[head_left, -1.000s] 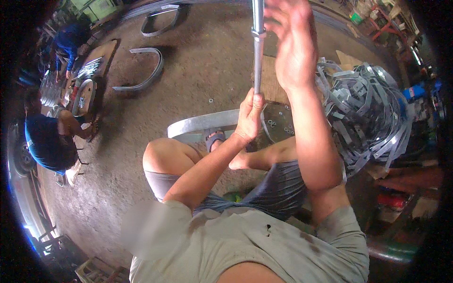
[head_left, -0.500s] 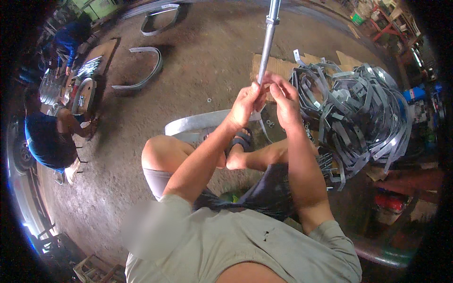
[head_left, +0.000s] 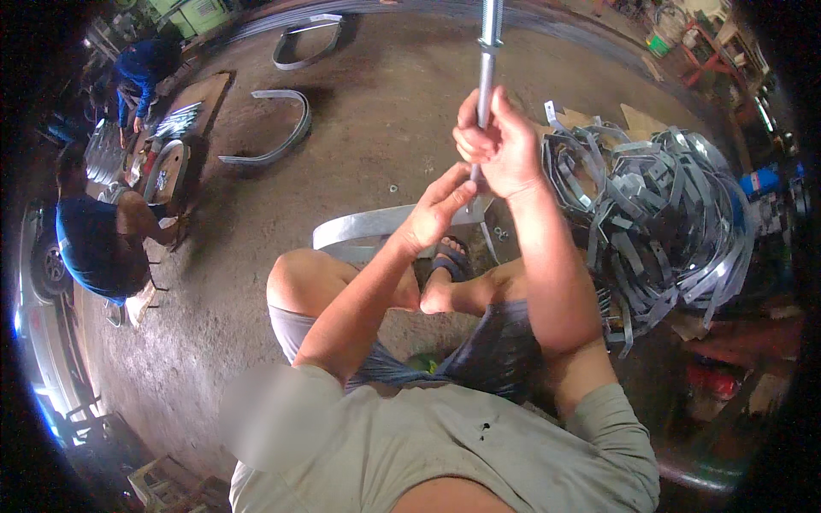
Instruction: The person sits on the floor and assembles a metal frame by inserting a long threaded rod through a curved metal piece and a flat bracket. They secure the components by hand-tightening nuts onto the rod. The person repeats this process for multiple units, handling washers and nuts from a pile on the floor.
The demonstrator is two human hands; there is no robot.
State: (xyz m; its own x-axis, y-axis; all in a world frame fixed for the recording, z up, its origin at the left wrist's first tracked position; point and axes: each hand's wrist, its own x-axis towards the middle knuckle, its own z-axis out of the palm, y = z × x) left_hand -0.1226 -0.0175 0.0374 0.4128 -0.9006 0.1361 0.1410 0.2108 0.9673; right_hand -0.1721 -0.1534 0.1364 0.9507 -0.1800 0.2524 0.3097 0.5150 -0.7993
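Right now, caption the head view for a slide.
Left hand and right hand hold a metal rod; bent metal strips lie heaped to the right.

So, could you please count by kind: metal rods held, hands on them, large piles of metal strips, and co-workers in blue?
Threaded metal rod: 1
Hands on the rod, left hand and right hand: 2
Large pile of bent metal strips: 1
Co-workers in blue: 2
Total: 6
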